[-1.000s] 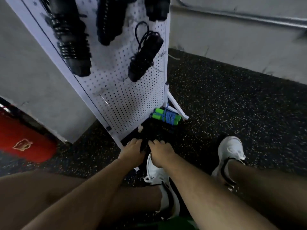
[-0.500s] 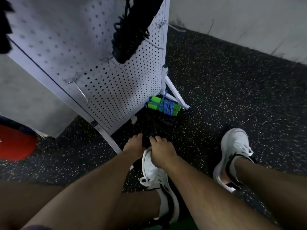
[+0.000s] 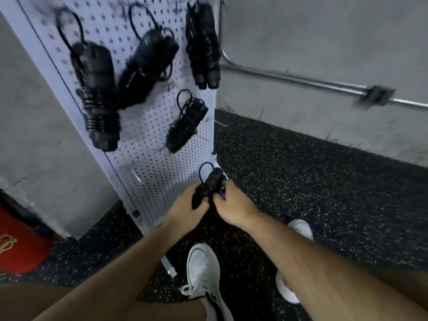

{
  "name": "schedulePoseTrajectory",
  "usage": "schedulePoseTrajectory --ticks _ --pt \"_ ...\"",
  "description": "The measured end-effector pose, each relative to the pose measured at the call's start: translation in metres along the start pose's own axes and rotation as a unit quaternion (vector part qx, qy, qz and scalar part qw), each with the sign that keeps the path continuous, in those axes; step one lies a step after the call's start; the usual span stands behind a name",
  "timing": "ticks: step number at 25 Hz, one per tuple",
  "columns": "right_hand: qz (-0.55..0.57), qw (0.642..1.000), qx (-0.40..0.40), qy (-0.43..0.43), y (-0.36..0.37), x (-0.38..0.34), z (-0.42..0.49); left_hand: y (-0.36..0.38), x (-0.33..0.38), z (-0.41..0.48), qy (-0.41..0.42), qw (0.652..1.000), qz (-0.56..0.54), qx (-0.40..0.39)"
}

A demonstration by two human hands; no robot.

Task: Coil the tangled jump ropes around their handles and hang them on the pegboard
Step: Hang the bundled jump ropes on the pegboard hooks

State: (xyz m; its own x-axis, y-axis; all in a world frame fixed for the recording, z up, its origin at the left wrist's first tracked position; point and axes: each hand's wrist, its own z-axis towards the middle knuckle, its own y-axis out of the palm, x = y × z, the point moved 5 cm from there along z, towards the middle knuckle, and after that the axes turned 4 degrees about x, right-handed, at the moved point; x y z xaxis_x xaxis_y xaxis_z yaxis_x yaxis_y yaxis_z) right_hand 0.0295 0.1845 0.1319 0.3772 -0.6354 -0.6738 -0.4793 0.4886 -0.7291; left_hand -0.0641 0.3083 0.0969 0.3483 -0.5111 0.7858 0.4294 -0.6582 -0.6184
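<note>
Speckled black floor; white perforated pegboard bearing four coiled black jump ropes. Near its base, my left grip and right grip clasp a fifth rope.

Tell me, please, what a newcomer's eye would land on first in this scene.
Four black coiled jump ropes hanging on the white perforated pegboard at upper left stand out first. Just below, at centre, the left hand and right hand grip another black rope bundle with a loop sticking up.
</note>
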Motion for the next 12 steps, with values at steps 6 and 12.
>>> schedulePoseTrajectory --ticks 6,12 --pt "0.353 0.928 0.098 0.058 -0.109 -0.056 -0.042 -0.053 0.142 -0.003 0.099 0.993 -0.06 0.022" --pt "0.483 0.849 0.213 0.008 -0.185 -0.088 -0.008 -0.083 0.243 0.033 0.172 0.98 -0.057 0.077"
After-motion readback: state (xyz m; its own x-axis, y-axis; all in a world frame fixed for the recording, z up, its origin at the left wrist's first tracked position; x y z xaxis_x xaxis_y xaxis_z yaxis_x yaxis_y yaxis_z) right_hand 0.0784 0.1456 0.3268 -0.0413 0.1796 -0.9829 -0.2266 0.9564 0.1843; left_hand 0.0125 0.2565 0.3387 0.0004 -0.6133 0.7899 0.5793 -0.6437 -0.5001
